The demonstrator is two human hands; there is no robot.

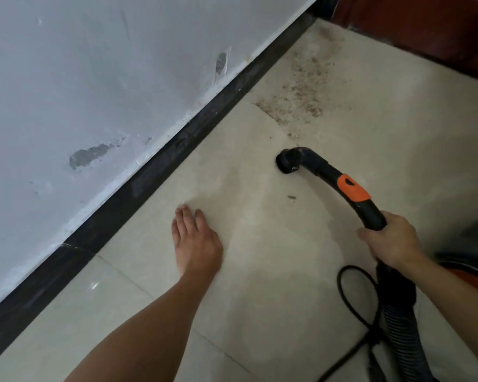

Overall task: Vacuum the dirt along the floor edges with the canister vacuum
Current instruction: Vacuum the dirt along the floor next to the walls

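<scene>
My right hand (389, 242) grips the black curved vacuum handle (367, 210), which has an orange band (352, 188). The nozzle end (286, 161) sits on the beige tile floor, apart from the black baseboard (177, 153). A patch of brown dirt (301, 92) is spread over the tile beyond the nozzle, near the far corner. One small speck (291, 197) lies by the handle. My left hand (196, 238) rests flat on the floor with fingers straight, near the baseboard. The ribbed hose (398, 321) runs down from my right hand.
A scuffed white wall (94, 78) rises above the baseboard on the left. The canister body (472, 260), dark and orange, sits at the right edge. A black power cord (351, 304) loops on the floor beside the hose. Dark red wood (425, 23) stands at the far right.
</scene>
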